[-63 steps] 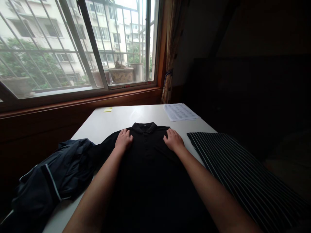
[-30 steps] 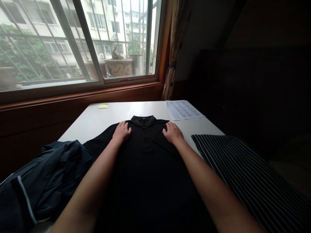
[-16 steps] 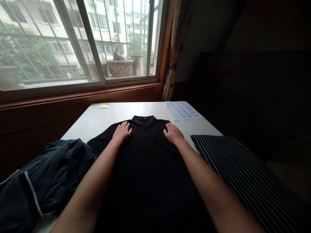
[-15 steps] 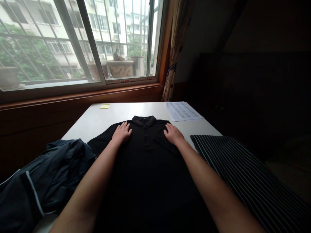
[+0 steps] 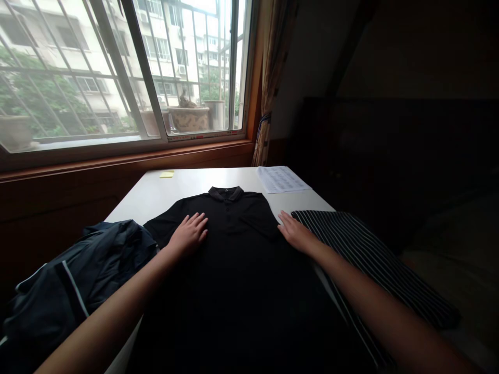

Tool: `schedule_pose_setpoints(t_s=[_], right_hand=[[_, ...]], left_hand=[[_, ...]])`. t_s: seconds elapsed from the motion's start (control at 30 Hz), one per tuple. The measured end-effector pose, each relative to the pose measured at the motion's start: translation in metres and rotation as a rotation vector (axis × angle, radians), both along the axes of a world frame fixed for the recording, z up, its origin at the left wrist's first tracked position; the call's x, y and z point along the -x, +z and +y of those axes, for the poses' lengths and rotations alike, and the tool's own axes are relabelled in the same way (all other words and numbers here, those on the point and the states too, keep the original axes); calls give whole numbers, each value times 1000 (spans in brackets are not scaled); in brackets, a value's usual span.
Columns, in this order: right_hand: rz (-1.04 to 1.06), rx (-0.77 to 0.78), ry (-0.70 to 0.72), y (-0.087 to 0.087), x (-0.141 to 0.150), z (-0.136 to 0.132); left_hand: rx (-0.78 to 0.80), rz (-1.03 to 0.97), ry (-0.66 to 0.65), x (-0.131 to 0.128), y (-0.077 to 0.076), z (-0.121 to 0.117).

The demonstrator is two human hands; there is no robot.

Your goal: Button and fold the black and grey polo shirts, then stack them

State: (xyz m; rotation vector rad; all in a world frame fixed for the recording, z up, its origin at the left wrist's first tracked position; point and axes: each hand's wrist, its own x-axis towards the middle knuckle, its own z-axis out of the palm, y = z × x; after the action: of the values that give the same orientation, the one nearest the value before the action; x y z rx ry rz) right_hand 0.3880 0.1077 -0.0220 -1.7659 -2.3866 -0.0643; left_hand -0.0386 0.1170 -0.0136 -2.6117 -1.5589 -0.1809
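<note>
1. The left grip (image 5: 189,234) lies palm down on the shirt (image 5: 241,280), fingers stretched and slightly parted, with nothing clasped
2. Across from it, the right grip (image 5: 298,232) has its fingers out straight too, at the edge of the near sleeve (image 5: 261,223); from here I can't tell whether its thumb touches the fabric
3. The shirt, black and front up, spreads over the white worktop (image 5: 187,182) between both grips, its collar (image 5: 226,194) beyond them
4. Left of the left grip sits a crumpled dark bundle (image 5: 105,259)
5. Just right of the right grip lies striped cloth (image 5: 351,244)
6. Papers (image 5: 283,179) rest beyond the right grip, a yellow note (image 5: 167,174) beyond the left
</note>
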Motion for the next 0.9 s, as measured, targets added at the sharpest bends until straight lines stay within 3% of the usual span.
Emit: schedule_pose_setpoints(t_s=[0.17, 0.3, 0.57, 0.9], right_hand=[[33, -95, 19, -11, 27, -81], [31, -28, 38, -14, 35, -123], [35, 17, 95, -13, 18, -165], [19, 5, 145, -17, 18, -203]], left_hand=[[-24, -62, -166, -25, -12, -83], [-20, -53, -181, -17, -13, -124], [-73, -19, -117, 23, -14, -186], [-104, -10, -152, 23, -9, -237]])
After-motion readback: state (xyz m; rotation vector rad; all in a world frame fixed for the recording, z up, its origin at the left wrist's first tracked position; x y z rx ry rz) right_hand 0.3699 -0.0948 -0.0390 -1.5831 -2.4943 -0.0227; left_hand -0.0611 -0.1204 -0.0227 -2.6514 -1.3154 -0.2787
